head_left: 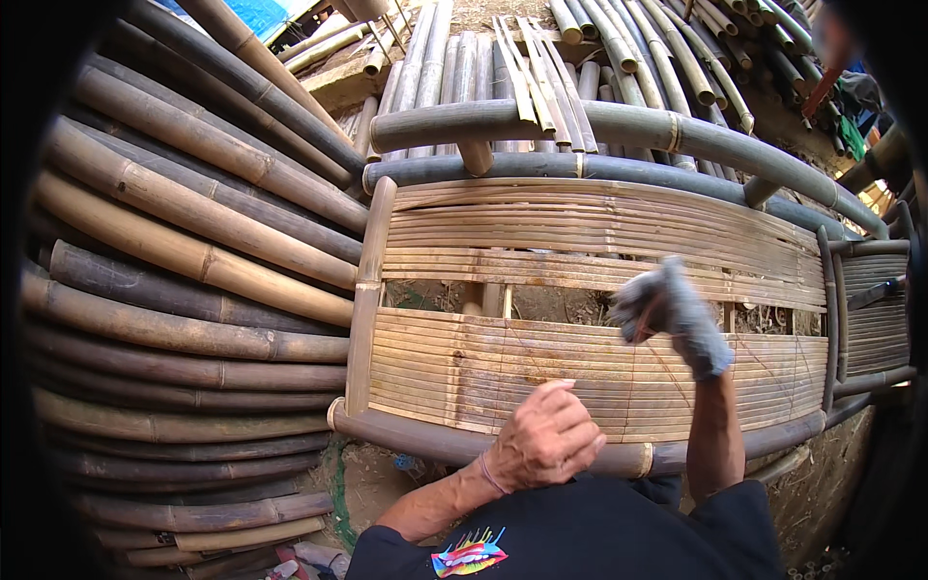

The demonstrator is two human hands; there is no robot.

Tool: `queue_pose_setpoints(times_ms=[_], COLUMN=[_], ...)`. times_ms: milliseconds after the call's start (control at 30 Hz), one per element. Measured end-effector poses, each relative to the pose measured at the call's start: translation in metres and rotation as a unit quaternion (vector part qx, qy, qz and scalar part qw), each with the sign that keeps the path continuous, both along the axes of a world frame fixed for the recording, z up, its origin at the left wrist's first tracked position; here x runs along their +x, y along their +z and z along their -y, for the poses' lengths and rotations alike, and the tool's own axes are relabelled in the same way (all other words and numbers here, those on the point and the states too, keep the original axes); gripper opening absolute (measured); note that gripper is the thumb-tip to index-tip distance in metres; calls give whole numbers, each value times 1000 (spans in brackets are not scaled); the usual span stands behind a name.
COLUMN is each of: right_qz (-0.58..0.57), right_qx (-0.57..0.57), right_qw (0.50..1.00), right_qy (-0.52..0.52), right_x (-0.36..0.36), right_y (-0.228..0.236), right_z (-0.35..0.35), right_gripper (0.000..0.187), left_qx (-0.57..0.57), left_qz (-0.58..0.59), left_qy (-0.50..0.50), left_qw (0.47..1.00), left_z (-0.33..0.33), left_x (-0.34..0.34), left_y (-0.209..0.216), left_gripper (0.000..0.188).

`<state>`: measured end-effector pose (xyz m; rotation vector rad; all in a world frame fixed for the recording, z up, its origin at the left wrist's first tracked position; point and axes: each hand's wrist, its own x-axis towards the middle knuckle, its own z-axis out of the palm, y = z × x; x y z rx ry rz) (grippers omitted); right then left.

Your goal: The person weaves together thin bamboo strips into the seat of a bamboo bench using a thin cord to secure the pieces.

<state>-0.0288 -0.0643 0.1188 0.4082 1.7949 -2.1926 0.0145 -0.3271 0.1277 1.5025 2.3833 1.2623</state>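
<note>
a: nearest us, the left hand (pixel 543 437) rests curled on the slatted bamboo panel (pixel 599 372), fingers bent as if pinching something small; i can't tell what.

b: the right hand (pixel 667 311), in a grey glove, is raised above the slats, blurred. closed or not, can't tell.

a: if it comes down off line, i'd guess it catches those left fingers or splits a slat.

b: beyond, stacked bamboo poles (pixel 193 222). no labels or signs, only a blue sheet (pixel 256 14) at the top.

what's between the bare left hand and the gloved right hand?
Head view: only the slatted bamboo seat panel lies between left hand and gloved right hand; no tool or loose piece shows there.
</note>
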Motion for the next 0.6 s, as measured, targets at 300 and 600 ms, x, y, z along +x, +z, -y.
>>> queue_pose_setpoints(times_ms=[300,600], right_qz=[-155,-90], right_qx=[540,671], right_qw=[821,677], right_qy=[102,289], right_x=[-44,-45], right_y=[-25,-5], right_z=[118,68], right_gripper=[32,51], left_qx=[57,-314], left_qz=[-61,197], left_qy=[246,132], left_qw=[966,919], left_z=[73,78], left_x=[-92,-159], left_y=[-60,-125], left_gripper=[32,43])
